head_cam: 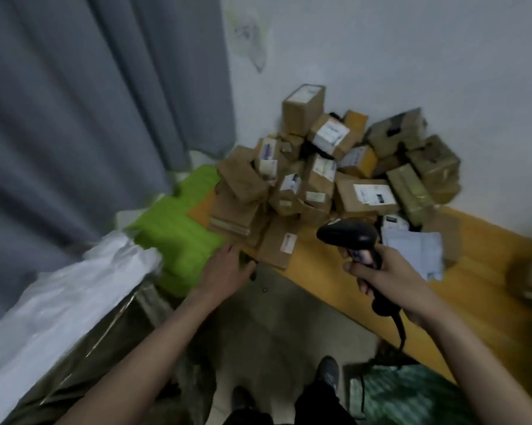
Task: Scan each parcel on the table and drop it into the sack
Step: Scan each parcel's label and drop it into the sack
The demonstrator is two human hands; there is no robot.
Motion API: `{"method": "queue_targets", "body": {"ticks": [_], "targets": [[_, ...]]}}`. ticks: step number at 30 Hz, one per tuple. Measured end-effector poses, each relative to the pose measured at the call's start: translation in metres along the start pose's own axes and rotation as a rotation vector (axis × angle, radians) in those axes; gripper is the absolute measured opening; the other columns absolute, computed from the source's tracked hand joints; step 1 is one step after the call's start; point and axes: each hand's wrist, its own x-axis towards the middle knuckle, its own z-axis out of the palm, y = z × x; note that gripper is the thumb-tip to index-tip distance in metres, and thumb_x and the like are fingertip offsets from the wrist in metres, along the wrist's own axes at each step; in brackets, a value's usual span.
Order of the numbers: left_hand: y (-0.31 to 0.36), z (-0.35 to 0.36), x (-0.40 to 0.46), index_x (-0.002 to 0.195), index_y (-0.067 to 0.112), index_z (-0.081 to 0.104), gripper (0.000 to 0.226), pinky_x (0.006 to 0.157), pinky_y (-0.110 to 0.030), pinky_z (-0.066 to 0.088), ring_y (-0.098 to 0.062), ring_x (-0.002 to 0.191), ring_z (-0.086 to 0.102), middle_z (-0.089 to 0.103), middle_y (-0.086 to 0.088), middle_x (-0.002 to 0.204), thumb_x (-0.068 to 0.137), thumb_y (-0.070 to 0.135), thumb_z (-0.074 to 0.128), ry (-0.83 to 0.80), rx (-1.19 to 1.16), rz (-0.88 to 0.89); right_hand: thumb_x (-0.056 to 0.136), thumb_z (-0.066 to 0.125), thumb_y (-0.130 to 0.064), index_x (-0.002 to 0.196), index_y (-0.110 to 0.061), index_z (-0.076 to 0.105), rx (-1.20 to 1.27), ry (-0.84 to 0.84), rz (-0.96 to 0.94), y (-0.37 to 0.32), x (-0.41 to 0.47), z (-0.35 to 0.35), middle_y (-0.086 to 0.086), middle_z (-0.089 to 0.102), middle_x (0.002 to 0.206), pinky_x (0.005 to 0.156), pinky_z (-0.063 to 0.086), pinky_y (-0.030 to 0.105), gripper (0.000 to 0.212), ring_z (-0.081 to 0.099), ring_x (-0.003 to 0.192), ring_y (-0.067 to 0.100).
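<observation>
Nearest, the right hand curls its fingers round the handle of a black scanner, its head aimed at the parcels heaped on the far yellow table, apparently ready to read labels. Left hand reaches, fingers loosely spread and empty, toward a flat carton; the sack gapes at near left.

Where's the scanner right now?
In the head view the black scanner is right of centre, gripped by the right hand above the yellow table's front edge, just in front of the parcel pile.
</observation>
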Motion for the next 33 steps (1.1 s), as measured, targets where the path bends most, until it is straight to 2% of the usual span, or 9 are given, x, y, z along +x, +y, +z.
{"method": "queue_targets", "body": {"ticks": [4,8,12,15,21,24,26,30,33], "targets": [[0.087,0.026,0.031,0.147,0.012,0.044,0.056,0.108,-0.036,0.038,-0.027,0.137,0.041,0.043,-0.009,0.151,0.1,0.041,0.051,-0.084,0.012,0.136,0.094,0.065,-0.01,0.103,-0.01,0.063,0.116,0.162,0.081,0.042,-0.022,-0.064,0.001,0.059,0.061,0.055,0.046,0.026,0.009,0.055,0.053,0.013],[0.163,0.064,0.056,0.152,0.014,0.037,0.061,0.113,-0.041,0.036,-0.027,0.142,0.036,0.033,-0.006,0.159,0.101,0.046,0.048,-0.188,0.061,0.213,0.094,0.066,-0.01,0.104,-0.009,0.065,0.188,0.266,0.147,0.088,-0.031,-0.118,-0.004,0.06,0.061,0.055,0.046,0.029,0.01,0.055,0.054,0.015],[0.228,0.094,0.078,0.146,0.016,0.046,0.053,0.098,-0.033,0.041,-0.026,0.131,0.048,0.043,-0.006,0.151,0.099,0.04,0.054,-0.272,0.052,0.268,0.094,0.065,-0.008,0.107,-0.008,0.064,0.247,0.31,0.217,0.135,-0.024,-0.163,0.0,0.062,0.072,0.057,0.047,0.031,0.013,0.057,0.058,0.017],[0.262,0.114,0.091,0.14,0.016,0.052,0.05,0.097,-0.034,0.045,-0.025,0.125,0.053,0.05,-0.008,0.145,0.098,0.042,0.054,-0.303,0.041,0.27,0.093,0.065,-0.007,0.107,-0.008,0.063,0.264,0.325,0.271,0.167,-0.013,-0.191,0.004,0.063,0.077,0.057,0.048,0.03,0.014,0.059,0.059,0.018],[0.309,0.147,0.105,0.125,0.005,0.061,0.036,0.081,-0.029,0.045,-0.025,0.11,0.058,0.061,-0.011,0.126,0.097,0.027,0.056,-0.417,0.041,0.275,0.092,0.063,-0.005,0.111,-0.011,0.063,0.362,0.383,0.391,0.219,0.016,-0.217,0.007,0.067,0.088,0.057,0.05,0.029,0.02,0.063,0.061,0.018],[0.319,0.161,0.114,0.13,0.008,0.058,0.046,0.09,-0.034,0.05,-0.026,0.114,0.057,0.057,-0.013,0.135,0.093,0.036,0.058,-0.493,0.036,0.261,0.092,0.062,-0.005,0.113,-0.008,0.063,0.403,0.394,0.439,0.238,0.034,-0.22,0.009,0.066,0.088,0.056,0.052,0.028,0.021,0.063,0.061,0.019],[0.325,0.172,0.118,0.138,0.01,0.053,0.052,0.093,-0.033,0.047,-0.027,0.121,0.055,0.051,-0.011,0.142,0.095,0.04,0.057,-0.537,0.058,0.274,0.093,0.061,-0.005,0.112,-0.006,0.063,0.438,0.397,0.475,0.247,0.045,-0.219,0.013,0.065,0.082,0.054,0.052,0.027,0.02,0.063,0.061,0.019],[0.334,0.185,0.123,0.132,0.013,0.055,0.042,0.081,-0.031,0.046,-0.024,0.109,0.057,0.054,-0.009,0.132,0.1,0.041,0.053,-0.599,0.052,0.285,0.091,0.07,-0.01,0.107,-0.007,0.064,0.561,0.371,0.542,0.259,0.067,-0.212,0.012,0.063,0.079,0.053,0.051,0.027,0.017,0.061,0.061,0.02],[0.332,0.191,0.133,0.134,0.012,0.053,0.047,0.085,-0.035,0.049,-0.025,0.108,0.056,0.051,-0.01,0.136,0.099,0.044,0.053,-0.641,0.117,0.306,0.087,0.074,-0.008,0.108,-0.003,0.064,0.63,0.326,0.603,0.269,0.085,-0.206,0.013,0.063,0.081,0.057,0.053,0.03,0.024,0.062,0.062,0.023]]}}
